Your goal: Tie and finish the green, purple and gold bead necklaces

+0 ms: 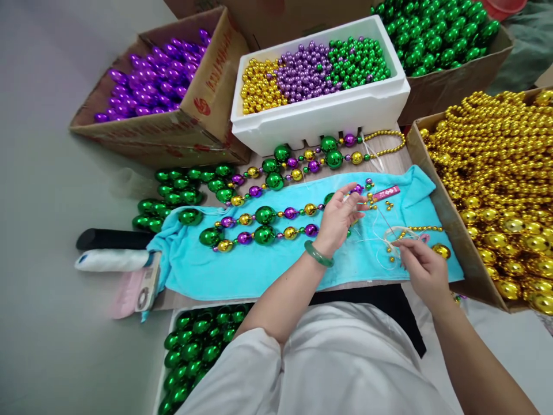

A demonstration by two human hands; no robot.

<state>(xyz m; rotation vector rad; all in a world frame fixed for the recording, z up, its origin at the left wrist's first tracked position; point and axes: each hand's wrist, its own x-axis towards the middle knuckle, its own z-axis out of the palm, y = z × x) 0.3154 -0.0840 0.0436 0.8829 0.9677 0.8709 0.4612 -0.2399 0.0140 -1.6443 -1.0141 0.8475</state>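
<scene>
Left hand (339, 218) pinches the bead strand (263, 216) on the blue towel (259, 268); right hand (421, 265) grips clear thread (389, 233); gold-bead box (496, 190) stands right.

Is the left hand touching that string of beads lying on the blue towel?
Touching. In the head view the left hand rests on the end of the bead string on the towel, its fingers pinching the small beads there, no gap showing.

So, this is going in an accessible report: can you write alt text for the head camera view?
Seen from above, a person's left hand holds the end of a bead strand on a turquoise towel while the right hand pinches thin clear cord. Boxes of purple beads, green beads and gold beads surround them.
</scene>
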